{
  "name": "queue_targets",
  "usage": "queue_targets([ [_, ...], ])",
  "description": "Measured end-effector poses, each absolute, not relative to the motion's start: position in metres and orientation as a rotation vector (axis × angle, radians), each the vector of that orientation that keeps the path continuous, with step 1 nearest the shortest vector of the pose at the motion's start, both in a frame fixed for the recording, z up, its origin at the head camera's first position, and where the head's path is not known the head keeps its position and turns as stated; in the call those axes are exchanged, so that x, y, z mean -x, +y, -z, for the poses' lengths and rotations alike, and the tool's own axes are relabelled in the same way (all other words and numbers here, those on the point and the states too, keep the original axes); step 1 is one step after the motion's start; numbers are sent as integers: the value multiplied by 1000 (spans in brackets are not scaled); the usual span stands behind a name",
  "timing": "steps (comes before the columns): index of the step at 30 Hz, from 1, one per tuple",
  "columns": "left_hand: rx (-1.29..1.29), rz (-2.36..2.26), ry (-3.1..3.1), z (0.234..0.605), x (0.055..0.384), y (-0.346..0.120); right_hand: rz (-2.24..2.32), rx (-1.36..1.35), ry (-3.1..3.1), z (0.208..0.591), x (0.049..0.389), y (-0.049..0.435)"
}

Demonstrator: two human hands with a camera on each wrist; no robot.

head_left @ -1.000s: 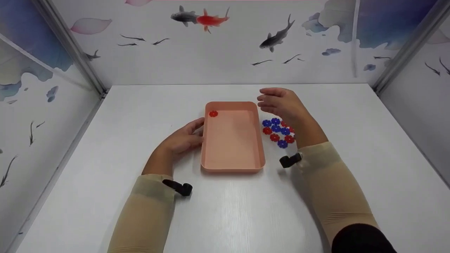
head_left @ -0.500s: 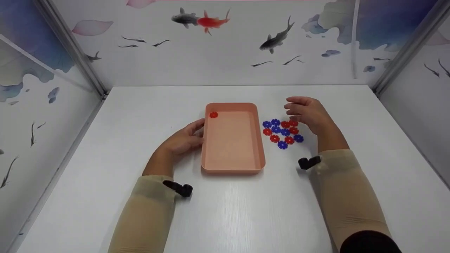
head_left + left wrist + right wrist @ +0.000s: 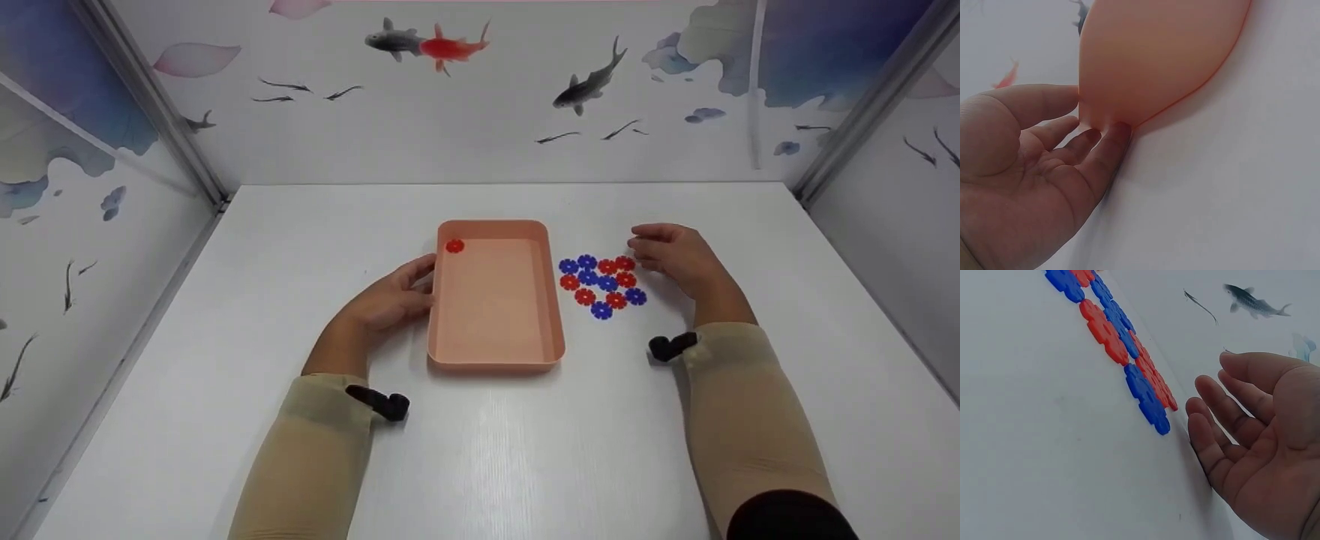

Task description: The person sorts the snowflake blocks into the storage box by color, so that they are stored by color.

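A salmon-pink rectangular tray (image 3: 496,307) lies on the white table, with one red flower-shaped plastic piece (image 3: 455,246) in its far left corner. My left hand (image 3: 390,301) rests at the tray's left side; in the left wrist view its fingertips (image 3: 1120,132) touch the outer wall, not wrapped round it. Right of the tray lie several flat flower-shaped pieces, red (image 3: 585,297) and blue (image 3: 602,310). Just beyond their right edge is my right hand (image 3: 679,259), fingers loosely bent and holding nothing. In the right wrist view, a gap separates its fingers from the nearest blue piece (image 3: 1147,399).
White panels printed with fish and blue washes enclose the table (image 3: 465,465) at the back and both sides. A small black wrist camera (image 3: 381,403) sits on the left sleeve, another black wrist camera (image 3: 671,346) on the right sleeve.
My right hand has moved from beside the tray's far right corner, rightward and nearer, uncovering the pieces it partly hid. The left hand, tray and pieces look unmoved.
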State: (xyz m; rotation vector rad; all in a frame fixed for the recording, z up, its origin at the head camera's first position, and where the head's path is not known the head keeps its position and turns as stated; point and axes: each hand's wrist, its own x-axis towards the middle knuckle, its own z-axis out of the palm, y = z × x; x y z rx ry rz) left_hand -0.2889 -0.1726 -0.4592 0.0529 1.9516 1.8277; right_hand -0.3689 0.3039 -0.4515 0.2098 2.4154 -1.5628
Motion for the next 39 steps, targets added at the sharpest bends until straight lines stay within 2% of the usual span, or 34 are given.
queue_targets([
  [9, -77, -1899, 1867, 462, 289, -172, 1258, -65, 2526, 457, 367, 311],
  [39, -19, -1894, 1882, 461, 290, -171, 994, -62, 2643, 450, 368, 298],
])
